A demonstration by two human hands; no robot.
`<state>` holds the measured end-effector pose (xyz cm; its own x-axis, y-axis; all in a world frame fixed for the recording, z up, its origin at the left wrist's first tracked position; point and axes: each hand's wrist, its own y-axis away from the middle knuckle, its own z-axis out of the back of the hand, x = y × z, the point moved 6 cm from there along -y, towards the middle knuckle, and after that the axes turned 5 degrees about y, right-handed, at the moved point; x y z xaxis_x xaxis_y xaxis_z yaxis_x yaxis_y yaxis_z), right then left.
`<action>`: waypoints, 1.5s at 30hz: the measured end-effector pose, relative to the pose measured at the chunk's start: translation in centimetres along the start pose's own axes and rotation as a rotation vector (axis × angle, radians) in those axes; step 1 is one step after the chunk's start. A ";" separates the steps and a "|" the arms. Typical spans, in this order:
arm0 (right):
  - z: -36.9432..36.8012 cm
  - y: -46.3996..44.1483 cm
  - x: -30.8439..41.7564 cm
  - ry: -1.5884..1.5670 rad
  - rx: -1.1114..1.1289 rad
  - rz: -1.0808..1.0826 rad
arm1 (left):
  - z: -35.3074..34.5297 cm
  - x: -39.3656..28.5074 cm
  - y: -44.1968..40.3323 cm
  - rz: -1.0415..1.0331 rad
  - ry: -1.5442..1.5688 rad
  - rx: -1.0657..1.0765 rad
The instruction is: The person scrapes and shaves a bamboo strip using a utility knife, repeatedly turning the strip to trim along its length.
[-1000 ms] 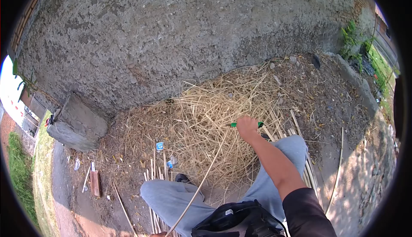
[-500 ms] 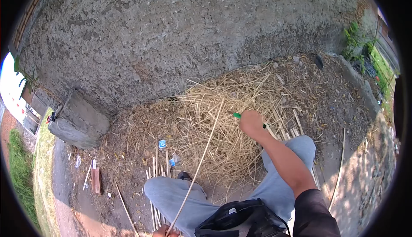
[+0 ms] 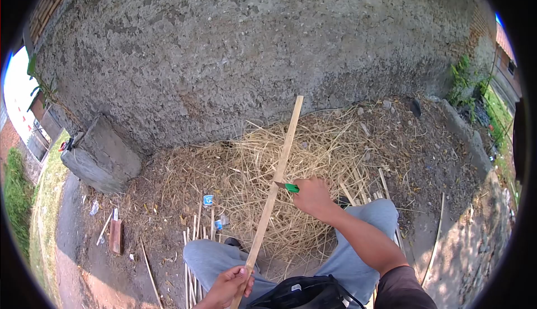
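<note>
My left hand (image 3: 230, 285) is closed around the lower end of a long, flat bamboo strip (image 3: 276, 187). The strip slants up and away over the shavings, its broad face towards me. In my right hand (image 3: 314, 198) is a knife (image 3: 291, 187) with a green handle, gripped in a closed fist. Its short dark blade meets the right edge of the strip near the middle. Beneath both lies a heap of pale shavings (image 3: 307, 236) between my knees. A dark pouch (image 3: 296, 295) rests at my lap.
A rough grey wall (image 3: 224, 57) stands behind the heap. At left is a concrete block (image 3: 106, 155). More bamboo strips (image 3: 191, 253) lie by my left leg, and others beside my right leg. Blue wrappers (image 3: 208, 199) and a brown wooden piece (image 3: 116, 236) lie on the ground.
The strip has turned from its narrow edge to its broad face, and my left hand has come further up into view. My right hand has moved left and down, bringing the blade to the strip.
</note>
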<state>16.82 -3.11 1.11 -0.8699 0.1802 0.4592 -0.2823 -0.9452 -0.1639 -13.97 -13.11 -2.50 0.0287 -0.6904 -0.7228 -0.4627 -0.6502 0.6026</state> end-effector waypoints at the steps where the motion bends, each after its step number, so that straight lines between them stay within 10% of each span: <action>1: 0.1 0.3 0.6 -0.011 0.028 0.030 | 0.1 0.2 -0.7 0.021 -0.031 -0.023; 17: -2.9 3.7 3.9 0.176 0.231 0.313 | -2.2 -0.4 -5.4 0.013 -0.259 -0.013; 20: -3.0 4.1 4.3 0.190 0.229 0.304 | -2.9 -1.9 -5.8 -0.152 -0.727 -0.017; 45: -7.2 -0.1 1.1 0.319 0.084 0.167 | -2.6 -1.9 -4.8 -0.284 -1.094 -0.179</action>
<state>13.02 -0.88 -4.68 -0.9873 0.0845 0.1349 -0.1027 -0.9855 -0.1349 -9.45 -9.47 -3.14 -0.7148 0.0774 -0.6951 -0.4276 -0.8348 0.3468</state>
